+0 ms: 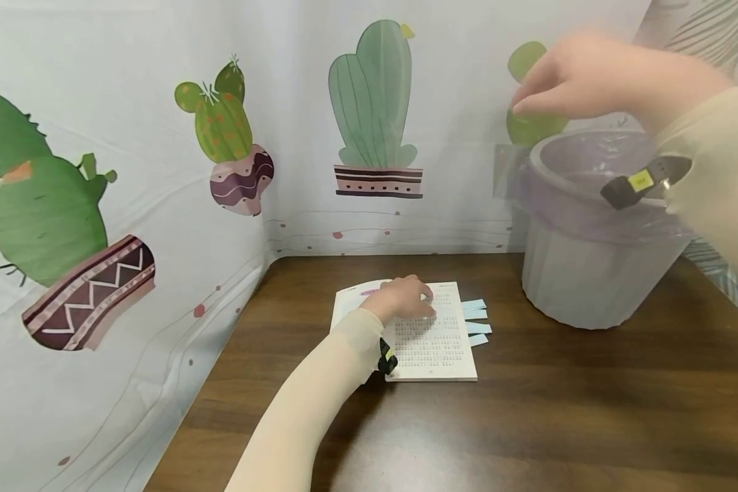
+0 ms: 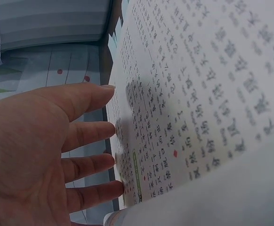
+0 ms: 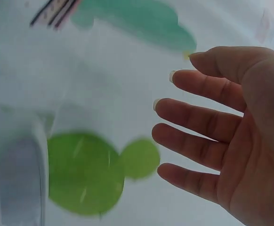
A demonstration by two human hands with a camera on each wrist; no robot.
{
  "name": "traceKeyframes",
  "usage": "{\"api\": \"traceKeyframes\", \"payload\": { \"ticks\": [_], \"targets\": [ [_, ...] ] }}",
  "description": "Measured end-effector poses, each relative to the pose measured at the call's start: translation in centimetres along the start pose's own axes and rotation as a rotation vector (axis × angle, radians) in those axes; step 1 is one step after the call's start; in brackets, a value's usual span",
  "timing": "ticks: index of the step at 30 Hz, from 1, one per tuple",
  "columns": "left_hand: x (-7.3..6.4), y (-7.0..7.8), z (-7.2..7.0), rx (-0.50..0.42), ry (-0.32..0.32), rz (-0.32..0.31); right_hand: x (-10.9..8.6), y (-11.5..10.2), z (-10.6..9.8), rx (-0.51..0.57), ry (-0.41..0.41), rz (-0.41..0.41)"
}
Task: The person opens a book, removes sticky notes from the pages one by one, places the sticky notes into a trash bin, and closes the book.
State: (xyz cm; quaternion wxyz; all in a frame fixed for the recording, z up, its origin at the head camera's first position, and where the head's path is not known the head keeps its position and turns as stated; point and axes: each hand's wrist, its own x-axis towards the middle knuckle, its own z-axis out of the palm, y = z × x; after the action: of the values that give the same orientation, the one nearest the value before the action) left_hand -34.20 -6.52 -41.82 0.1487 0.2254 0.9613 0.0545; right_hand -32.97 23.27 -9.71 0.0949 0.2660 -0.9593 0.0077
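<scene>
An open book [image 1: 433, 345] with printed pages lies on the table, and pale blue sticky tabs [image 1: 480, 329] stick out from its right edge. My left hand [image 1: 402, 297] rests on the upper part of the pages. In the left wrist view its fingers [image 2: 91, 168] are spread, with their tips at the page. High at the right, my right hand [image 1: 590, 75] is raised over a grey-white trash bin [image 1: 575, 280] and looks blurred in the head view. Its fingers [image 3: 193, 113] are relaxed with nothing between them in the right wrist view.
A translucent purple bag [image 1: 615, 222] lines the bin, which stands at the back right of the brown wooden table [image 1: 529, 410]. Behind the table hangs a white curtain [image 1: 461, 205] printed with cacti. Each wrist wears a black strap with a small camera.
</scene>
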Motion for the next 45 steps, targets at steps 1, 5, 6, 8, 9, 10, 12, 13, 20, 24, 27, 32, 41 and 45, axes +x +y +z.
{"api": "traceKeyframes", "payload": {
  "ticks": [1,5,6,8,9,10,12,13,20,24,27,32,41,45],
  "targets": [
    [0.0,0.0,0.0,-0.003,-0.001,-0.001,-0.2,-0.9,0.2,0.006,0.007,-0.027],
    [0.1,0.1,-0.1,0.004,0.002,-0.005,-1.0,-4.4,1.7,0.074,0.024,-0.117],
    [0.2,0.2,-0.2,0.007,0.003,-0.006,-1.3,-5.2,2.2,0.096,0.027,-0.137],
    [0.2,0.2,-0.2,0.011,0.003,-0.005,-1.7,-6.5,3.5,0.142,0.039,-0.182],
    [0.2,0.2,-0.2,0.012,0.002,-0.004,-2.0,-7.0,4.3,0.167,0.042,-0.205],
    [0.2,0.2,-0.2,0.011,0.001,-0.002,-2.1,-7.4,5.1,0.19,0.042,-0.228],
    [0.3,0.3,-0.2,0.006,-0.002,0.003,-2.3,-7.9,6.8,0.231,0.043,-0.26],
    [0.3,0.3,-0.2,0.004,-0.003,0.004,-2.3,-8.0,7.8,0.251,0.041,-0.267],
    [0.4,0.1,-0.3,0.005,-0.004,0.002,-1.4,-7.4,15.6,0.398,0.004,-0.249],
    [0.4,0.0,-0.4,0.007,-0.004,0.007,-0.9,-6.1,20.7,0.483,-0.067,-0.168],
    [0.3,0.0,-0.4,0.002,-0.004,0.009,-0.8,-5.0,25.0,0.544,-0.122,-0.081],
    [0.1,0.0,-0.3,0.007,-0.008,0.001,-1.1,-3.9,31.2,0.624,-0.238,0.088],
    [0.0,-0.3,-0.4,0.017,0.001,-0.013,-1.3,-4.5,35.2,0.619,-0.264,0.221],
    [0.0,-0.4,-0.3,0.023,0.001,-0.014,-1.3,-4.8,35.4,0.628,-0.269,0.229]
  ]
}}
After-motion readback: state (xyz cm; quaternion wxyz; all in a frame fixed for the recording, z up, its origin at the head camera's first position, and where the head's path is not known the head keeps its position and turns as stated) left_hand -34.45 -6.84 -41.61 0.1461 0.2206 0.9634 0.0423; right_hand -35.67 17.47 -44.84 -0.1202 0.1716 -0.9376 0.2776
